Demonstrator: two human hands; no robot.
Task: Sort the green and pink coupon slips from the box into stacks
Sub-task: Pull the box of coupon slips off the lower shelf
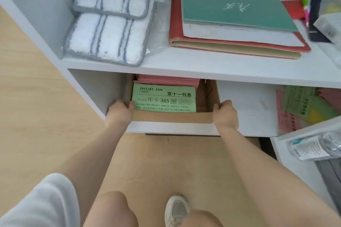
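Both hands gripped the box (173, 117) by its front corners, one at each end of the near wall, probably because its load of slips called for an even, two-sided hold to bring it out of the shelf (184, 70). The left hand (120, 111) curled over the left corner, thumb inside; the right hand (225, 114) clasped the right corner, though its fingertips were hidden. Between the grips lay a green slip (164, 99); pink slips (168, 80) were stacked just beyond it. Both arms reached forward, nearly straight.
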